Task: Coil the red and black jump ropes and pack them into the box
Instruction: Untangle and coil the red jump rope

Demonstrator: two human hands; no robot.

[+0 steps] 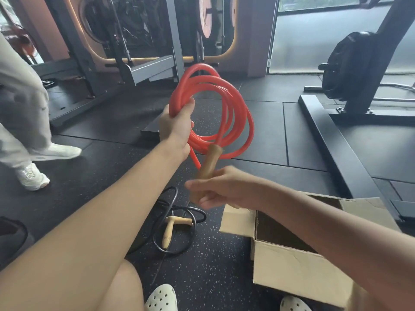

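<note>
Left hand (176, 126): fingers curled round the left side of the red jump rope (233, 104), several loops bunched in the fist. The coil stands roughly upright in mid-air, most of it above and to the right of that grip.

Right hand (219, 189): closed round the lower end of one wooden handle (210, 162). The handle's upper end touches the bottom of the coil. It is lower than the left hand and nearer the body.

Black jump rope (179, 220): loose on the floor (224, 277) below both hands, held by neither.

Box (292, 272): open on the floor, below the right forearm, just right of the black rope.
</note>
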